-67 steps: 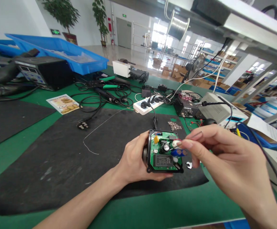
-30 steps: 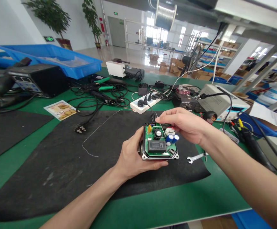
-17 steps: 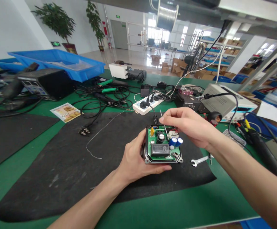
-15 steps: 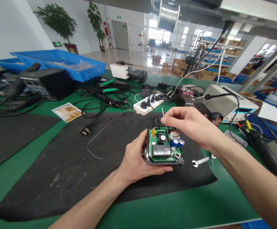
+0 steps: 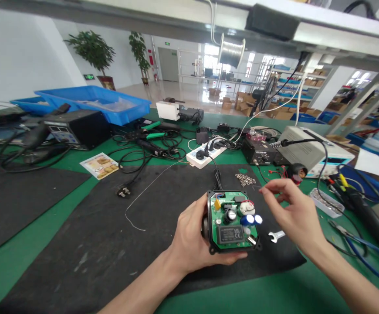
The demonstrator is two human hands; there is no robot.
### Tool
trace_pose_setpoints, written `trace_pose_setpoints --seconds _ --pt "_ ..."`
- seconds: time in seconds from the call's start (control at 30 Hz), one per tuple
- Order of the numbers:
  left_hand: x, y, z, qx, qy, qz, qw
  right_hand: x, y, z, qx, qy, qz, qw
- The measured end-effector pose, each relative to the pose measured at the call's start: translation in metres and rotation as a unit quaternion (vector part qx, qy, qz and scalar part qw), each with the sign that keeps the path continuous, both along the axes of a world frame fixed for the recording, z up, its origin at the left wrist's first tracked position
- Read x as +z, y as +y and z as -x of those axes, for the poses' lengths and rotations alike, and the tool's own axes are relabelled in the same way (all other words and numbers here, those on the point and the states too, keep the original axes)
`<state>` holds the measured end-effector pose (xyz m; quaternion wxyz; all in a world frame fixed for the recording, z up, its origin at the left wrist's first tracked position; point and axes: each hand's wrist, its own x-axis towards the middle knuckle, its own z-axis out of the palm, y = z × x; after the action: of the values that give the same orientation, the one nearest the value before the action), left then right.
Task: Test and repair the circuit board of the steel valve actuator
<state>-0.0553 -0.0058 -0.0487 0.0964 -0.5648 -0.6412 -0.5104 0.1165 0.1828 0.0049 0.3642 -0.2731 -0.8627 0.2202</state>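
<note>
My left hand (image 5: 194, 235) is wrapped round the side and underside of an open black housing, holding it tilted toward me above the mat. Inside the housing sits a green circuit board (image 5: 222, 216) with blue capacitors (image 5: 248, 220), a dark rectangular block (image 5: 230, 234) and a round coil (image 5: 230, 215). To the right of the housing, my right hand (image 5: 289, 207) pinches a thin metal rod (image 5: 256, 187); only a faint, short length of it shows past the fingertips. An open-ended wrench (image 5: 276, 236) lies on the mat, partly hidden by the right hand.
A black mat (image 5: 104, 248) covers the green bench. Small nuts (image 5: 245, 179) lie in a pile behind the right hand. Pliers (image 5: 356, 244) and a small parts box (image 5: 326, 203) are at right. A power strip (image 5: 205, 153), tangled cables and a solder wire strand (image 5: 133, 204) lie around.
My right hand has drawn the rod up out of the board and moved right and down, away from the housing. The left hand still holds the housing. The camera view has tilted up.
</note>
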Motion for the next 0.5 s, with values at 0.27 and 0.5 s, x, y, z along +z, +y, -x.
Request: trace_pose_setpoints --seconds 0.27,0.5 --pt "-0.004 -0.001 -0.003 0.024 0.02 0.0 1.0 -0.073 0.015 -0.02 0.087 -0.201 -0.118 0.968" --pt "-0.01 -0.003 -0.002 0.056 0.089 -0.018 0.994 -0.061 0.014 -0.015 0.12 -0.224 -0.097 0.962"
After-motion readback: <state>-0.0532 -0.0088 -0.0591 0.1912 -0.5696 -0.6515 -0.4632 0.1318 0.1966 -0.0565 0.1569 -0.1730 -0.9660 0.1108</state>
